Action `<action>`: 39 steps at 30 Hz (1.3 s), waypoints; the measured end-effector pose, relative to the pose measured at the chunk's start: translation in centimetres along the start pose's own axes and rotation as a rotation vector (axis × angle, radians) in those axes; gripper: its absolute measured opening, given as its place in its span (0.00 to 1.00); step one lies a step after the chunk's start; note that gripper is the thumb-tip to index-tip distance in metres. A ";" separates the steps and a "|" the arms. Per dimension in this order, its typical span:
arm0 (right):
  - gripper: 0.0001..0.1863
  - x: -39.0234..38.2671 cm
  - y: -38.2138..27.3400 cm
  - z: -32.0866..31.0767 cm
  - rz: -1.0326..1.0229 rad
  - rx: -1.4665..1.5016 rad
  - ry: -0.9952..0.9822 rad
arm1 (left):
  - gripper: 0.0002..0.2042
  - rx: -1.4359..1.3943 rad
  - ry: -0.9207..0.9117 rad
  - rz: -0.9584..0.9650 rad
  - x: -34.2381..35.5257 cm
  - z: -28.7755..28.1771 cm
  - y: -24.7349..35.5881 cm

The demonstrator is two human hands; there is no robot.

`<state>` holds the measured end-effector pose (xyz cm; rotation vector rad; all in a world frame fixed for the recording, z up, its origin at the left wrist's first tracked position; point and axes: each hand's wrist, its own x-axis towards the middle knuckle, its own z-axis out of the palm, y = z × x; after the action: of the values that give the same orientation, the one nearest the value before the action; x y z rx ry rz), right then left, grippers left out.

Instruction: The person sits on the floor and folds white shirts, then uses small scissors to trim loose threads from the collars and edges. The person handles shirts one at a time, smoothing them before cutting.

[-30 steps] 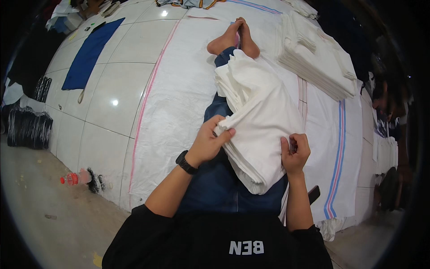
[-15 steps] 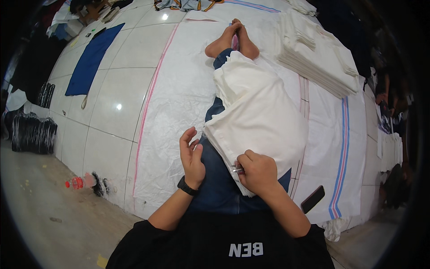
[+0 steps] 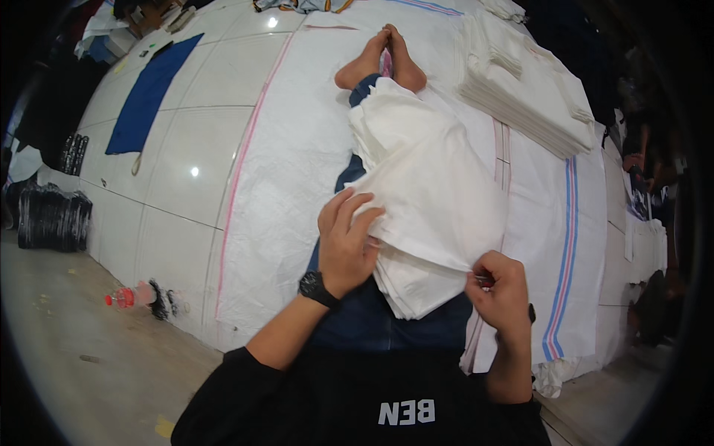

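A pile of white fabric pieces (image 3: 439,189) lies over my outstretched legs, with its folds reaching almost to my feet. My left hand (image 3: 348,241), with a black watch on the wrist, pinches the left edge of the top piece, fingers above and thumb mostly hidden. At the right, my right hand (image 3: 502,290) grips the near edge of that piece, which is lifted and stretched between both hands. Beneath the raised edge show the layered corners of the lower pieces (image 3: 416,286). Something small with a reddish part sits inside my right fist, mostly covered by the fingers.
A tall stack of folded white fabric (image 3: 528,89) stands at the far right on a white woven sheet (image 3: 279,193). A blue cloth (image 3: 152,97) lies on the tiles at left. A red-capped plastic bottle (image 3: 130,297) and a black wrapped bundle (image 3: 53,217) are farther left.
My left hand has moved up onto the fabric and taken its edge. My right hand, holding a small metal tool before, has moved right and pulled up the top piece's near edge.
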<state>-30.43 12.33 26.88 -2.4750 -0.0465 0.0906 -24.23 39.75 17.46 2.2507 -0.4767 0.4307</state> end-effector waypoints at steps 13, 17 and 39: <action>0.31 -1.0 -0.8 2.9 -0.060 0.527 0.120 | 0.14 -0.273 -0.044 0.047 -0.2 -0.2 3.9; 0.20 1.0 -0.6 5.8 0.118 0.678 0.134 | 0.09 -0.246 -0.165 0.031 1.4 1.4 3.2; 0.17 0.0 0.0 5.7 0.049 0.485 0.198 | 0.11 -0.160 -0.123 -0.051 -3.6 -2.9 2.7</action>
<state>-30.86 15.82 22.40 -1.9893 0.1094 -0.1114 -29.07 41.00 19.40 2.1371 -0.4977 0.2200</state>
